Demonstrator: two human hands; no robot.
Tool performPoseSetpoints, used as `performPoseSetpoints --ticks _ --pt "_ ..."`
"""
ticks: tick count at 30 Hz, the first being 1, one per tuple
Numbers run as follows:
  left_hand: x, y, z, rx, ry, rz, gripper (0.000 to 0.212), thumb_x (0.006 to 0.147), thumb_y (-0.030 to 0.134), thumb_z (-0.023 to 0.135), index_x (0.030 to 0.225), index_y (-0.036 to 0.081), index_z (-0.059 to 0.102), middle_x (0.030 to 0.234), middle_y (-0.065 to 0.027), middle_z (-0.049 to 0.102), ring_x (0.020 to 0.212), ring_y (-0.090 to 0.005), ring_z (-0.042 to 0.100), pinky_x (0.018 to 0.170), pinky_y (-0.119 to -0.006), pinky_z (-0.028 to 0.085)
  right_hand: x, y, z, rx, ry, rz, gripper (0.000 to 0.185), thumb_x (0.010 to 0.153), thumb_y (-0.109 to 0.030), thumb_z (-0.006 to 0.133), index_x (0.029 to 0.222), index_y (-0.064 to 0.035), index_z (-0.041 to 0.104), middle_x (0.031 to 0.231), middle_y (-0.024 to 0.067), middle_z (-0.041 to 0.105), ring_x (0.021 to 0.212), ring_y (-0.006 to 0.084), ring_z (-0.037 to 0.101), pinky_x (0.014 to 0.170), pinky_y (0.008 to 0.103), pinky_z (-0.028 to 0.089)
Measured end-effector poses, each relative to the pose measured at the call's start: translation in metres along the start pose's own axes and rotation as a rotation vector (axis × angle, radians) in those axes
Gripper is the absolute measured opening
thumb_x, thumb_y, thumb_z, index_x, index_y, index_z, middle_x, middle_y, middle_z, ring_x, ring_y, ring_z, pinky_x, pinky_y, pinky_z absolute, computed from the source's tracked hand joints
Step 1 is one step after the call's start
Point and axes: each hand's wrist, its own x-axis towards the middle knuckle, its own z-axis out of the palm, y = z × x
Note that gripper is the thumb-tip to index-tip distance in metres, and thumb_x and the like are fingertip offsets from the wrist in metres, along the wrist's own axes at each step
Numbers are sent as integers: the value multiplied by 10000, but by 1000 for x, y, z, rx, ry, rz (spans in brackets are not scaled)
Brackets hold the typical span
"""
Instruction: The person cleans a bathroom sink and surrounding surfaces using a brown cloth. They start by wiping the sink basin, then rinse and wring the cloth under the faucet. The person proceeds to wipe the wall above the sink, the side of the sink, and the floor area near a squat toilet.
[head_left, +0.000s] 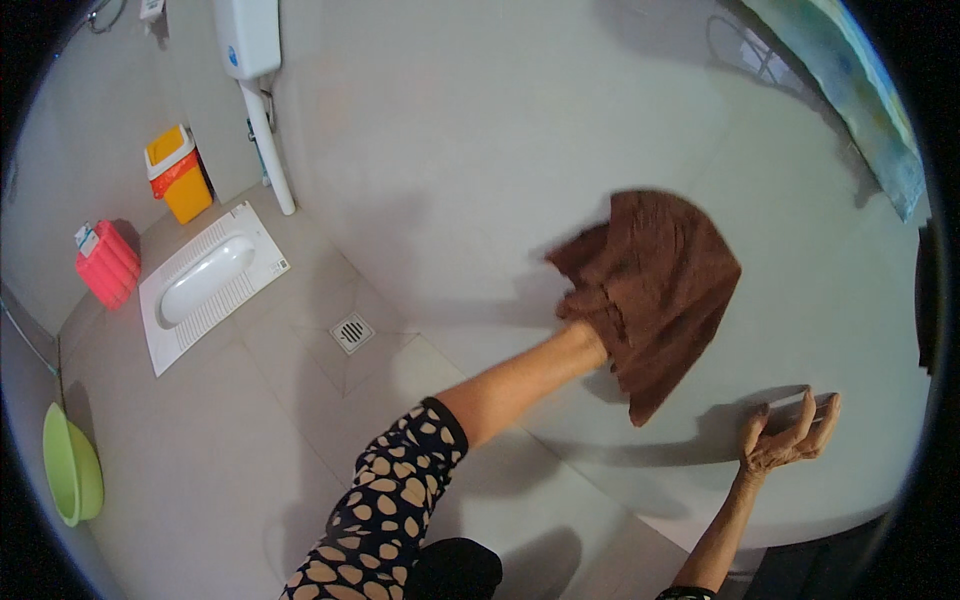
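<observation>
A brown cloth (660, 277) is spread against the pale wall, and my left hand (592, 307) is on it, mostly covered by its folds. The forearm reaches up from a black sleeve with beige spots. Lower right, my right hand (787, 435) is held near the wall with its fingers apart and nothing in it; whether the fingertips touch the wall cannot be told.
Left lie a white squat toilet (169, 341), a yellow bin (187, 196), a pink container (109, 270) and a green basin (88, 469). A floor drain (352, 333) sits mid-floor. A white cistern (251, 37) with its pipe is above; a patterned curtain-like sheet (862, 105) hangs upper right.
</observation>
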Motion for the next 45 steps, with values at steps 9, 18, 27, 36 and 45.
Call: performPoseSetpoints --ticks 9,18,27,36,45 --pt "51 -115 -71 500 -39 -290 232 884 223 523 1038 50 534 936 -36 545 980 -164 477 876 -299 368 -9 5 2 2 -29 -3 516 808 -365 521 1237 -81 472 1315 230 363 1232 382 357 990 525 312" --pt "60 -155 -87 530 -92 -598 239 885 232 525 1044 53 530 954 -33 545 997 -164 473 889 -303 363 -2 1 5 12 -8 32 507 804 -385 519 1222 -99 485 1325 226 349 1241 387 333 1000 529 299" --pt "57 -23 -6 268 -229 -419 246 886 241 527 1049 56 525 972 -29 546 1014 -163 469 901 -307 359 -6 -7 10 102 33 128 484 767 -341 505 1186 -100 498 1309 196 388 1223 374 351 990 494 317" --pt "54 71 34 -42 -119 84 254 887 250 530 1055 60 521 989 -25 546 1031 -163 465 914 -310 354 -13 0 7 101 23 145 498 799 -350 513 1216 -83 451 1266 180 434 1200 350 380 990 487 328" --pt "101 -2 -35 310 -31 58 261 889 259 532 1061 63 516 1007 -22 547 1048 -162 461 927 -314 350 -13 4 6 121 21 87 539 758 -241 548 1253 -62 431 1309 211 406 1216 370 386 994 477 311"
